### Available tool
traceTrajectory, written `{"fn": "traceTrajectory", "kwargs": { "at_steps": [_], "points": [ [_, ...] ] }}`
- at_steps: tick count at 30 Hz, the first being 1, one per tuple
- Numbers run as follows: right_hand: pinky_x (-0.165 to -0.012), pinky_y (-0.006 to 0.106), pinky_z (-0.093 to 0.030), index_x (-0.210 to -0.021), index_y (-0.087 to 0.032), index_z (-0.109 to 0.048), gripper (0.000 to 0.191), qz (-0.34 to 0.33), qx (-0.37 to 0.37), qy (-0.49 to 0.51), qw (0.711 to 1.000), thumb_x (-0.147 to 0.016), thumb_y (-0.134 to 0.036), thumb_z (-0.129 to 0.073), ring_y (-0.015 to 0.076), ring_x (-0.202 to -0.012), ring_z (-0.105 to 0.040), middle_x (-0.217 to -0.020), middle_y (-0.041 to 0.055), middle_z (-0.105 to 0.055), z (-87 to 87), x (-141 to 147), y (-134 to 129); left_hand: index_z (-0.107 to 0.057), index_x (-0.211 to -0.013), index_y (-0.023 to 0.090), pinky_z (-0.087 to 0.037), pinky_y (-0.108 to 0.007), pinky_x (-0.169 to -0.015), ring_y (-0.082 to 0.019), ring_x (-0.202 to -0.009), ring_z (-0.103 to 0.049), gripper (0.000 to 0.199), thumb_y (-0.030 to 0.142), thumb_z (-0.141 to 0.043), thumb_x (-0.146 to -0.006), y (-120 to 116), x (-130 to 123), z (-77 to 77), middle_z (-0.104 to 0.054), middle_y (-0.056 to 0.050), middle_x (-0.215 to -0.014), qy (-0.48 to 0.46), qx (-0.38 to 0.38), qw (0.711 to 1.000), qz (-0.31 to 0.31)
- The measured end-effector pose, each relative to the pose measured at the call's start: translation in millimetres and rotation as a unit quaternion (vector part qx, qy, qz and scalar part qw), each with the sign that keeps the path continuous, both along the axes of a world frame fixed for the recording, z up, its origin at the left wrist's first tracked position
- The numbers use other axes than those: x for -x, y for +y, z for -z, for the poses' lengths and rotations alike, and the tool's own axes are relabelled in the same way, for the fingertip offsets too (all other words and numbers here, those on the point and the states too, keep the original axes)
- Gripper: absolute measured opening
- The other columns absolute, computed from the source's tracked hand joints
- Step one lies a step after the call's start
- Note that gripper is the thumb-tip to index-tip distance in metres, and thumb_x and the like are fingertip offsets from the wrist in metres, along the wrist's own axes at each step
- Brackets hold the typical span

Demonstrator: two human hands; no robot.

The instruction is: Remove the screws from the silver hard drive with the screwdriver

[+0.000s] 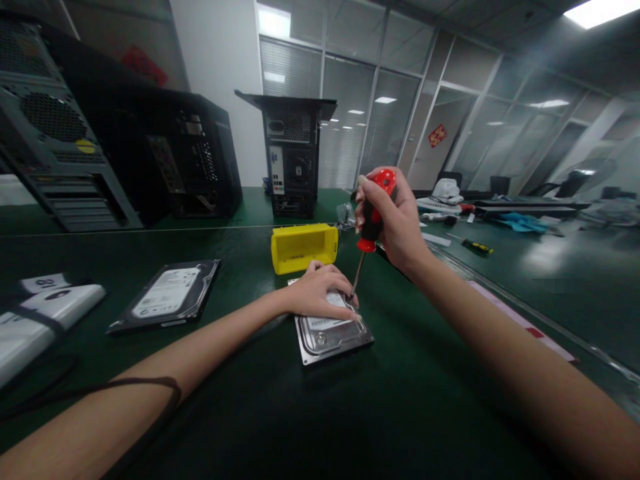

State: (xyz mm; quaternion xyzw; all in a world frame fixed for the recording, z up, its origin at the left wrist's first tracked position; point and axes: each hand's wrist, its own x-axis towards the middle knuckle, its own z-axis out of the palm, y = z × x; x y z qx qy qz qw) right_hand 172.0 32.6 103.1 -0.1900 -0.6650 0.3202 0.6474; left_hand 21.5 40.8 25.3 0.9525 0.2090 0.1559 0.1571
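A silver hard drive [333, 340] lies on the dark green table in front of me. My left hand [323, 291] rests over its top, fingers spread on either side of the screwdriver's tip. In my right hand [390, 210] is a red and black screwdriver [367, 241], wrapped by the fingers and tilted, its shaft pointing down to the drive's right part. The exact contact point is partly hidden by the fingers. Just behind the drive stands a yellow plastic bin [304, 248]. Another hard drive [167, 293] lies to the left.
Black computer cases [295, 160] stand at the back and left. A white device [50, 320] with a dark cable is at far left. On the right are a yellow-black screwdriver [475, 246], a pink sheet [520, 320] and a blue cloth [525, 224].
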Motion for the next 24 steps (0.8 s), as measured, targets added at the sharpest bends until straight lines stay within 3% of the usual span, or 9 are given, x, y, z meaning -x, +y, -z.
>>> {"fn": "traceTrajectory", "kwargs": {
  "at_steps": [6, 11, 18, 24],
  "points": [
    [-0.043, 0.022, -0.041, -0.091, -0.027, -0.044, 0.028, -0.016, 0.014, -0.016, 1.000, -0.080, -0.048, -0.058, 0.0066, -0.047, -0.046, -0.072, -0.0048, -0.048, 0.0, -0.7, 3.7, -0.069, -0.095, 0.031, -0.021, -0.037, -0.093, -0.023, -0.108, -0.049, 0.030, 0.054, -0.063, -0.077, 0.8, -0.5, 0.1, -0.068, 0.003, -0.100, -0.001, 0.004, 1.000, -0.004],
    [-0.051, 0.025, -0.047, -0.112, -0.032, -0.045, 0.032, -0.044, 0.012, -0.047, 0.998, -0.085, -0.049, -0.050, 0.0084, -0.054, -0.049, -0.073, -0.0044, -0.048, -0.9, -0.5, 2.6, -0.069, -0.095, 0.031, -0.022, -0.037, -0.092, -0.023, -0.108, -0.049, 0.030, 0.055, -0.062, -0.078, 1.7, -0.4, 0.8, -0.068, 0.003, -0.100, 0.000, -0.001, 1.000, 0.000],
    [-0.061, 0.028, -0.052, -0.095, -0.026, -0.050, 0.026, -0.052, 0.024, -0.049, 0.997, -0.079, -0.041, -0.063, 0.0097, -0.061, -0.055, -0.080, -0.0030, -0.053, -7.5, -5.1, -3.2, -0.068, -0.096, 0.031, -0.021, -0.038, -0.092, -0.023, -0.109, -0.048, 0.030, 0.055, -0.061, -0.079, 2.8, 0.3, 1.7, -0.068, 0.004, -0.102, 0.001, -0.003, 1.000, 0.004],
    [-0.061, 0.026, -0.051, -0.096, -0.027, -0.047, 0.029, -0.056, 0.042, -0.065, 0.995, -0.077, -0.040, -0.065, 0.0090, -0.062, -0.055, -0.079, -0.0035, -0.055, -8.9, -10.0, -2.5, -0.068, -0.094, 0.030, -0.022, -0.037, -0.089, -0.023, -0.108, -0.049, 0.028, 0.054, -0.060, -0.080, 2.6, -0.1, 2.0, -0.068, 0.004, -0.100, 0.000, -0.003, 1.000, 0.003]
  ]
}}
